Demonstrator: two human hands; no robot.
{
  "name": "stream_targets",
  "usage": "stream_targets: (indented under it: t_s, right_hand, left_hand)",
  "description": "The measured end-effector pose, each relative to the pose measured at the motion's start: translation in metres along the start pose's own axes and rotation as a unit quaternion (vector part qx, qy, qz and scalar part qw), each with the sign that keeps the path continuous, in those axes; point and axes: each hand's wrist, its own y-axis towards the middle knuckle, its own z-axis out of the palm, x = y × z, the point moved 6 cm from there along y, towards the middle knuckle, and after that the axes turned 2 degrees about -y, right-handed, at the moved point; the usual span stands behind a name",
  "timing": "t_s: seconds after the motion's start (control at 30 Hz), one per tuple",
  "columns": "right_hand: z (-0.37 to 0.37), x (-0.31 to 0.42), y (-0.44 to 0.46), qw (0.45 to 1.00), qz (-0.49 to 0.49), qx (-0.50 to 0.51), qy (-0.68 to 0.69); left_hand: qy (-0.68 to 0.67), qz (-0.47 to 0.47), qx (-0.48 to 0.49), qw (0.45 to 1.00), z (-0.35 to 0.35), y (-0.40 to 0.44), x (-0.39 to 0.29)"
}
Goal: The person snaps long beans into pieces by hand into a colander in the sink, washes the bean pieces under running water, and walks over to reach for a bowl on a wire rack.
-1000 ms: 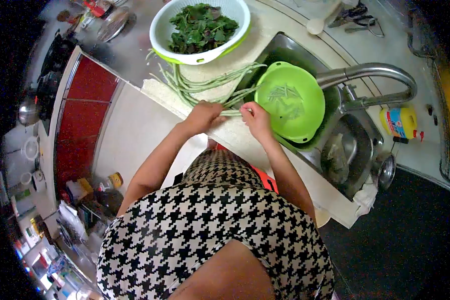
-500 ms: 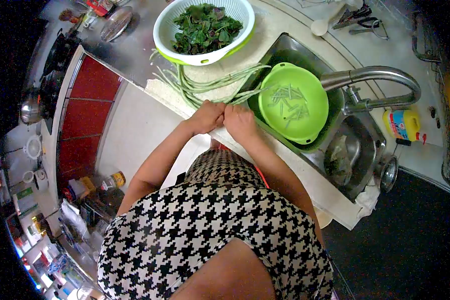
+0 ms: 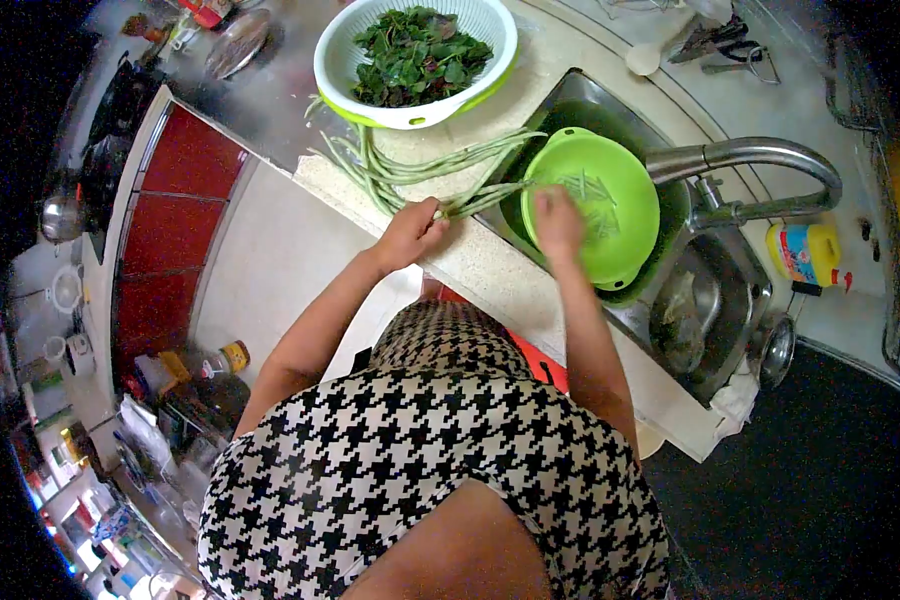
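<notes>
My left hand is closed around the end of a long green bean at the counter's front edge. Beside it, several long green beans lie in a loose bundle across the countertop, their tips reaching the sink rim. My right hand, blurred by motion, is over the left part of a bright green basin. Its fingers look curled in; whatever they hold is hidden. Short cut bean pieces lie inside the basin, which sits in the sink.
A white colander full of dark leafy greens stands behind the beans. The curved faucet reaches over the sink on the right. A yellow bottle, scissors and a white spoon are beyond.
My hands were together at the counter edge, both at the beans. My right hand has moved right, over the green basin, while my left stays near the same place.
</notes>
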Motion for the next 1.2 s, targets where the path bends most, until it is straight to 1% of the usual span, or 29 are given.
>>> stream_targets:
  t_s: [0.03,0.07,0.13,0.17,0.2,0.23,0.27,0.3,0.33,0.4,0.43,0.47,0.5,0.53,0.6,0.63,0.73,0.77,0.8,0.87,0.9,0.93,1.0,1.07,1.13,1.17,1.2]
  right_hand:
    - [-0.017,-0.011,0.001,0.981,-0.069,-0.079,-0.163]
    - [-0.018,-0.014,0.002,0.98,-0.067,-0.065,-0.175]
    - [-0.016,-0.017,0.003,0.978,-0.061,-0.036,-0.198]
    - [0.022,-0.037,0.01,0.995,-0.001,0.097,0.005]
    - [0.041,-0.039,0.009,0.985,0.079,0.12,0.091]
    - [0.063,-0.031,0.005,0.961,0.157,0.141,0.176]
    - [0.074,-0.021,0.005,0.965,0.161,0.1,0.184]
    - [0.085,-0.011,0.005,0.966,0.163,0.059,0.19]
    - [0.075,0.01,0.001,0.941,0.213,0.121,0.235]
    - [0.095,0.003,0.006,0.933,0.273,0.016,0.234]
    - [0.112,-0.006,0.013,0.921,0.26,-0.006,0.29]
    - [0.131,-0.02,0.02,0.906,0.245,-0.027,0.344]
    - [0.132,-0.02,0.023,0.888,0.23,-0.046,0.395]
    - [0.139,-0.025,0.023,0.868,0.26,-0.012,0.422]
    - [0.144,-0.031,0.014,0.821,0.321,0.057,0.468]
    - [0.106,0.0,0.004,0.799,0.348,0.092,0.481]
    - [0.097,0.01,-0.011,0.657,0.378,0.129,0.64]
    - [0.096,0.01,-0.015,0.655,0.348,0.168,0.649]
    - [0.085,0.008,-0.02,0.662,0.335,0.15,0.653]
    - [0.061,0.01,-0.023,0.675,0.307,0.121,0.66]
    - [0.062,-0.004,-0.018,0.701,0.293,0.089,0.644]
    - [0.057,-0.004,-0.018,0.694,0.293,0.083,0.653]
    - [0.042,0.003,-0.017,0.678,0.291,0.069,0.671]
    - [0.046,0.014,-0.017,0.677,0.301,0.09,0.666]
    - [0.061,0.035,-0.017,0.684,0.302,0.115,0.654]
    - [0.078,0.045,-0.015,0.677,0.299,0.148,0.656]
    - [0.087,0.057,-0.013,0.681,0.284,0.154,0.657]
  left_hand:
    - [0.005,-0.018,0.013,1.0,0.001,-0.003,0.003]
    - [0.012,-0.034,0.027,0.999,0.001,-0.003,0.005]
    - [-0.015,-0.042,-0.005,0.999,-0.004,-0.004,-0.003]
    - [-0.029,-0.045,-0.02,0.998,-0.005,-0.004,-0.007]
    - [-0.038,-0.038,-0.022,0.998,-0.005,-0.005,-0.007]
    - [-0.048,-0.03,-0.024,0.998,-0.005,-0.005,-0.007]
    - [-0.057,-0.023,-0.025,0.998,-0.005,-0.006,-0.007]
    - [-0.059,-0.06,0.015,0.996,-0.006,-0.006,-0.01]
    - [-0.061,-0.051,0.018,0.997,-0.006,-0.008,-0.012]
    - [-0.063,-0.032,0.023,0.997,-0.009,-0.008,-0.015]
    - [-0.051,0.032,0.008,0.998,-0.008,-0.01,-0.014]
    - [-0.052,0.036,0.003,0.998,-0.01,-0.011,-0.013]
    - [-0.054,0.039,-0.003,0.998,-0.013,-0.013,-0.013]
    - [-0.058,0.041,-0.011,0.997,-0.014,-0.016,-0.014]
    - [-0.045,-0.01,-0.012,0.999,-0.028,-0.024,-0.015]
    - [-0.038,-0.034,-0.011,0.999,-0.037,-0.027,-0.015]
    - [0.009,-0.077,-0.066,0.995,-0.074,-0.037,0.001]
    - [0.032,-0.072,-0.116,0.99,-0.096,-0.039,0.004]
    - [0.055,-0.068,-0.165,0.982,-0.12,-0.042,0.01]
    - [0.047,-0.043,-0.287,0.956,-0.172,-0.055,0.033]
    - [0.067,-0.003,-0.342,0.937,-0.205,-0.058,0.002]
    - [0.144,-0.039,-0.38,0.913,-0.237,-0.071,-0.001]
    - [0.211,0.019,-0.477,0.853,-0.291,-0.094,-0.023]
    - [0.093,-0.039,-0.566,0.818,-0.326,-0.121,-0.038]
    - [-0.116,-0.043,-0.592,0.796,-0.332,-0.128,-0.054]
    - [-0.114,-0.057,-0.588,0.799,-0.329,-0.127,-0.067]
    - [-0.162,-0.066,-0.596,0.784,-0.324,-0.128,-0.071]
